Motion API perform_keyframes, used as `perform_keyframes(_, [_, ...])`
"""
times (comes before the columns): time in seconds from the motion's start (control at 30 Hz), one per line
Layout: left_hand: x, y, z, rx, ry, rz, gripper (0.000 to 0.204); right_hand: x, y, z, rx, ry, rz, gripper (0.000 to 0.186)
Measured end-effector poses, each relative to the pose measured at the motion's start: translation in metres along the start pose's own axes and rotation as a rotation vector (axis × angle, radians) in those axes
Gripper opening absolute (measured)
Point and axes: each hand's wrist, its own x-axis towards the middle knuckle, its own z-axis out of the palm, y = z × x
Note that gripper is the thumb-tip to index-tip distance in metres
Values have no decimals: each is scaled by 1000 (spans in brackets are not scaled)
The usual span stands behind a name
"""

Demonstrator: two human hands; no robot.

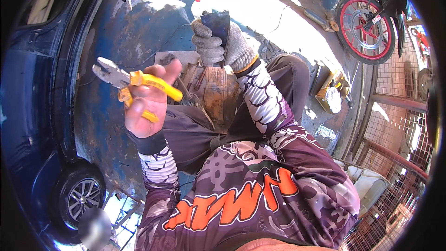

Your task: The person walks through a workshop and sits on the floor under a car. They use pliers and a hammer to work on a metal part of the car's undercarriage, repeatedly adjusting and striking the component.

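Note:
My bare left hand (146,116) holds pliers (158,83) with yellow handles and open steel jaws pointing up and left; my fingers curl loosely around the handles. My right hand (209,49), in a grey knit glove, grips a dark, flat piece of metal (218,25) held upright, ahead of me and right of the pliers. Below it, between my bent legs, lies a worn brown block or box (218,93), with some slim rusty items (186,79) beside it.
A dark blue car (28,111) stands close on my left. A motorcycle wheel with a red rim (362,35) is at upper right, above a small box of items (327,93). Wire mesh (390,135) runs along the right. A bottle (197,7) stands ahead.

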Motion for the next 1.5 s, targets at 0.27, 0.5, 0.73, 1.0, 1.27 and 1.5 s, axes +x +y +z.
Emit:
perform_keyframes(0.27, [16,23,22,1594,-39,16,27,13,13,10,-1925,630,-815,33])
perform_keyframes(0.5, [26,28,28,1608,-66,16,27,1,10,29,-2133,677,-884,52])
perform_keyframes(0.73, [35,30,38,1739,-218,81,25,1,10,32,-2110,608,-1038,39])
perform_keyframes(1.0, [40,29,35,1698,-157,83,23,-2,8,56,-2179,625,-1093,28])
perform_keyframes(1.27, [44,32,16,1579,-152,23,25,0,8,57,-2201,689,-1017,31])
perform_keyframes(1.5, [47,32,13,1607,-187,-26,33,-1,8,57,-2155,679,-975,32])
